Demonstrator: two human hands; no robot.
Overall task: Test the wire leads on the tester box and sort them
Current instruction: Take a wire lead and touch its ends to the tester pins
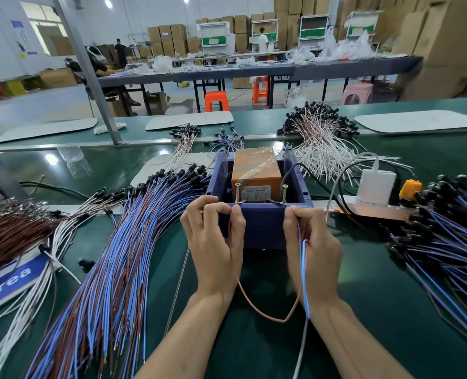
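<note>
A tester box sits on a table. A wire bundle lies to its left; a power strip and second bundle to its right.

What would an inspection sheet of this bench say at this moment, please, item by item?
Surface: green bench mat, glossy; blue "Area" label at left.
Job's things: blue tester box, orange unit inside; one wire lead looped between the hands.
Clutter: blue-brown lead piles left and right; white lead pile behind the box.
Grippers: left hand pinches the brown end by the left screw; right hand pinches the blue end by the right screw.
Cables: white charger on a power strip, cords trailing.
Surroundings: cardboard boxes, orange stools, work tables.
</note>
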